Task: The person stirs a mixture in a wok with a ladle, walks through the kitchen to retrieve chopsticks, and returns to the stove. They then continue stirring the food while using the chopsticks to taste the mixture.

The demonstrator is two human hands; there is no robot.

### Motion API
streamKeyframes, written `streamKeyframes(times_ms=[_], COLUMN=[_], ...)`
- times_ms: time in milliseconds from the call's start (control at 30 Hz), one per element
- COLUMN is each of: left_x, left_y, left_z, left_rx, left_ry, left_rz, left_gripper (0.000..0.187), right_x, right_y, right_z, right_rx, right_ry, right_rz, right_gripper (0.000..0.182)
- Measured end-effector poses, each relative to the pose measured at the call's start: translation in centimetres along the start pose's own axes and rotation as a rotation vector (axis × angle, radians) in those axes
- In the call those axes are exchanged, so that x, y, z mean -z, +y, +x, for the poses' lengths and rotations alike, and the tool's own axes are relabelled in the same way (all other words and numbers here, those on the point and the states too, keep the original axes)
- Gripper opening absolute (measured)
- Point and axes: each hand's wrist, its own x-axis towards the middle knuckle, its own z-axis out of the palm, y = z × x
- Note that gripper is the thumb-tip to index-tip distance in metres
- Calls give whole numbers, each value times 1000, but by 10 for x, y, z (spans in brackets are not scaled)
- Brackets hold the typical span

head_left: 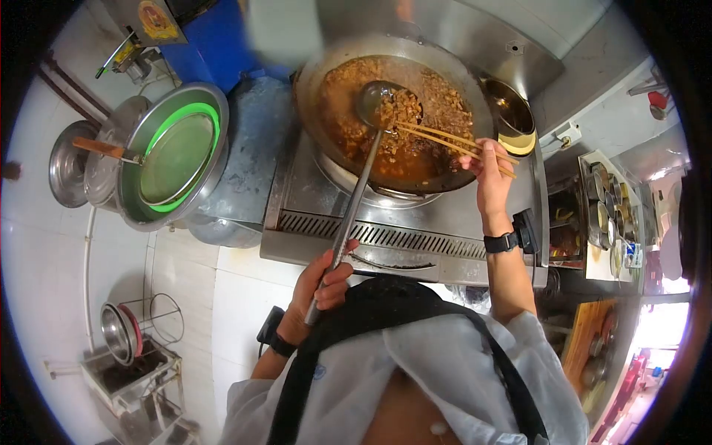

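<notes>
My left hand (pixel 326 283) is closed round the lower handle of a long metal ladle (pixel 359 194). The ladle's bowl sits in a large wok (pixel 311 122) and carries some brown, chunky food. Around it the wok holds more of this minced-looking food (pixel 445 96) in reddish-brown liquid. In my right hand (pixel 488 172) is a pair of wooden chopsticks (pixel 439 136), pinched between the fingers. Their tips reach the food at the right side of the ladle's bowl. Both wrists wear black straps with a small dark box on each.
A metal stove (pixel 475 252) carries the wok. Behind its right side stands a pot (pixel 510 111) of dark liquid. At left are a metal basin (pixel 215 104) with a green-rimmed strainer (pixel 178 159) and a blue container (pixel 211 44). Several containers (pixel 604 196) line the right side.
</notes>
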Motion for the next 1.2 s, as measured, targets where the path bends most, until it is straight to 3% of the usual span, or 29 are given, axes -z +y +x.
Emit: streamKeyframes(times_ms=[667,1000,1133,1200], left_x=[-5,-4,-10,-10], left_y=[-9,-10,-12,-13], left_z=[2,2,3,4], left_rx=[-94,-86,-80,-90], left_ry=[59,102,141,157], left_rz=[169,161,164,216], left_gripper=[38,39,38,38], right_x=[-23,-6,13,29], right_y=[14,-2,1,5], right_z=[30,24,26,31], right_rx=[73,71,-34,-167], right_ry=[-10,173,236,216], right_rz=[-86,210,298,515], right_gripper=[24,20,18,18])
